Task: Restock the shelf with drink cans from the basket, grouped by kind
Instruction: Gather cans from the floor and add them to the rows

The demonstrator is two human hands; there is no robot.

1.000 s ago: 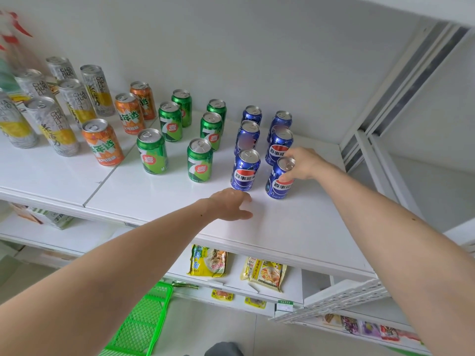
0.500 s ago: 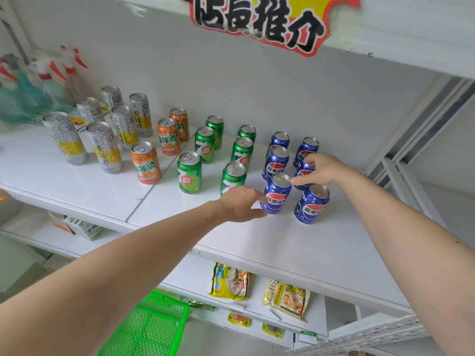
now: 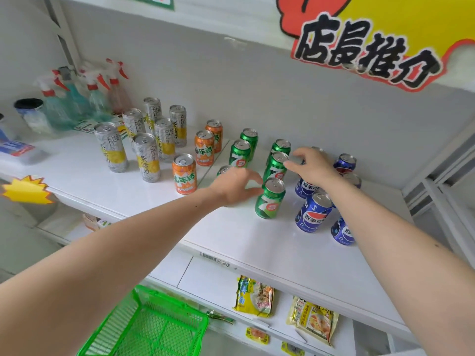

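A person reaches with both bare arms over a white shelf [image 3: 257,242] stocked with drink cans in rows by kind. The left hand [image 3: 232,187] lies low among the green cans [image 3: 273,173], fingers loosely spread beside the front green can [image 3: 270,199] and hiding most of another green can behind it; it grips nothing that can be made out. The right hand [image 3: 312,165] stretches across the blue cans [image 3: 312,211], fingers extended toward the top of a middle green can, thumb just beside its rim; whether it touches the can cannot be told. The right forearm covers parts of several blue cans at the back. To the left stand three orange cans [image 3: 184,174], then tall silver-and-yellow cans [image 3: 147,158], with spray bottles [image 3: 84,95] crowded into the far corner. A red-and-yellow sign [image 3: 365,44] hangs from the shelf above. Below, the green basket [image 3: 154,327] sits open-topped beside snack packets [image 3: 254,296] on the lower shelf
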